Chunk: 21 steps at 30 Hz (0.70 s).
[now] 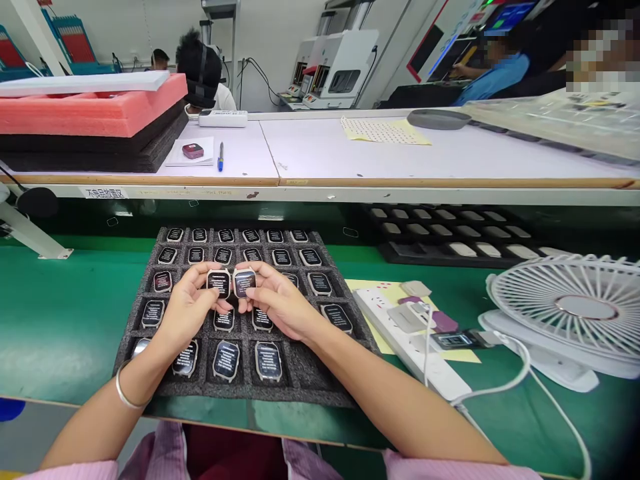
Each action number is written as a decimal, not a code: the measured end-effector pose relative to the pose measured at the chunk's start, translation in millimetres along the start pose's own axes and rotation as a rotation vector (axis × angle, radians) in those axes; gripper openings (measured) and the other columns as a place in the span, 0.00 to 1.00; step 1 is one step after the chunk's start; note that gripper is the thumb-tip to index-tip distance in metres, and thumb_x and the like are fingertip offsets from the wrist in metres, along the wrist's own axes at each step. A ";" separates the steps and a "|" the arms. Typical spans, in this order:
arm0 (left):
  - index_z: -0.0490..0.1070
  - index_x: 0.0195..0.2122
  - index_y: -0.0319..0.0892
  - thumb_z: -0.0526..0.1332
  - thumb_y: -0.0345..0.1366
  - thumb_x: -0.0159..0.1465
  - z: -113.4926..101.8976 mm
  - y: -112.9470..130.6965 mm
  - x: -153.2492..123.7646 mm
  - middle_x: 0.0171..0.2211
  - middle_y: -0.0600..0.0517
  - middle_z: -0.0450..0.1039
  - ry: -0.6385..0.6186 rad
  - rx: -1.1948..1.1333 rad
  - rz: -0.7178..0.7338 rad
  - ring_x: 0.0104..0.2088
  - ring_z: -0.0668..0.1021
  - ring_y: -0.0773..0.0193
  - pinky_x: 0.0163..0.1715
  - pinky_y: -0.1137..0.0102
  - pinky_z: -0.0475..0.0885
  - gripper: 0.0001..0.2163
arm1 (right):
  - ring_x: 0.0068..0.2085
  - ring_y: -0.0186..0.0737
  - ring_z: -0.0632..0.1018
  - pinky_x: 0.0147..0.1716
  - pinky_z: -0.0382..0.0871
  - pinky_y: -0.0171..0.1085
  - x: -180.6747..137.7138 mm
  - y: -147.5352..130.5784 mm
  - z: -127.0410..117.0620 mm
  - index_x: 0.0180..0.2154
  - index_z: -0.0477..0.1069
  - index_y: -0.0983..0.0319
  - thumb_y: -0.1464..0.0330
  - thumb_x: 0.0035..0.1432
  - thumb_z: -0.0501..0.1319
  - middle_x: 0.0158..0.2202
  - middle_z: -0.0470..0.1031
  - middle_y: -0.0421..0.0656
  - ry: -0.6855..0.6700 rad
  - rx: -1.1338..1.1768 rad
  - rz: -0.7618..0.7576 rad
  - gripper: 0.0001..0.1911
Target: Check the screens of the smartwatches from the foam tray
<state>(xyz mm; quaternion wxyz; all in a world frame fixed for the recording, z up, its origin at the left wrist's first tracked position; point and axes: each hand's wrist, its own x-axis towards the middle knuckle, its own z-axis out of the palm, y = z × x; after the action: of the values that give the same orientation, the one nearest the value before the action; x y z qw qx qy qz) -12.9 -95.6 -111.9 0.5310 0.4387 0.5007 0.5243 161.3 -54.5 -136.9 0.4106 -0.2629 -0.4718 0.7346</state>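
My left hand [193,303] pinches a smartwatch body [219,284] with lines of white text on its dark screen. Beside it, my right hand [280,300] holds a second watch body [245,283], its screen facing me. The two are close together above a dark grey foam tray [203,387]. Rows of similar watch bodies, such as this front-row watch [269,361], lie face up in the tray's square pockets. Several screens show text. My forearms and hands cover some of the pockets.
A white power strip [415,347] with cables and a small device [463,339] lies right of the tray. Further right stands a white fan [575,307]. Behind are a black tray [450,233] and a raised shelf [310,153] bearing pink foam [135,110]. People sit beyond.
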 end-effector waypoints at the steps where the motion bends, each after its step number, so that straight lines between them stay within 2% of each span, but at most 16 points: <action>1: 0.67 0.47 0.40 0.65 0.33 0.53 0.1 -0.3 0.1 0.41 0.50 0.76 0.000 -0.002 0.002 0.23 0.80 0.69 0.27 0.69 0.79 0.19 | 0.27 0.33 0.77 0.29 0.67 0.35 0.1 0.2 -0.1 0.48 0.70 0.60 0.74 0.53 0.64 0.31 0.76 0.37 0.002 -0.003 0.002 0.19; 6: 0.68 0.46 0.40 0.65 0.33 0.53 0.4 -1.1 0.1 0.44 0.48 0.76 -0.002 -0.006 0.005 0.23 0.80 0.70 0.27 0.70 0.80 0.19 | 0.26 0.32 0.77 0.30 0.66 0.35 0.7 1.1 -0.1 0.47 0.70 0.60 0.71 0.53 0.66 0.31 0.76 0.37 0.017 -0.003 0.014 0.18; 11: 0.68 0.46 0.40 0.65 0.33 0.53 0.7 0.8 -0.5 0.42 0.49 0.76 -0.014 -0.016 0.007 0.22 0.80 0.70 0.26 0.70 0.80 0.18 | 0.26 0.32 0.76 0.30 0.66 0.36 0.7 1.9 -0.5 0.47 0.70 0.60 0.68 0.55 0.68 0.30 0.76 0.37 0.007 -0.027 0.011 0.17; 21: 0.68 0.45 0.40 0.67 0.35 0.54 1.3 0.6 -1.1 0.40 0.52 0.75 -0.016 -0.023 0.010 0.22 0.80 0.70 0.26 0.71 0.80 0.18 | 0.28 0.32 0.76 0.31 0.66 0.36 -1.3 1.4 -0.4 0.49 0.69 0.59 0.72 0.53 0.66 0.33 0.75 0.37 -0.015 -0.046 -0.011 0.20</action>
<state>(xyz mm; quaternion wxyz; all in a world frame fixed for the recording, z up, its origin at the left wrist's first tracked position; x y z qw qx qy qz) -11.6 -96.6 -111.0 0.5372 0.4394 0.4882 0.5292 161.8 -55.7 -138.4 0.4049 -0.2644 -0.4929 0.7233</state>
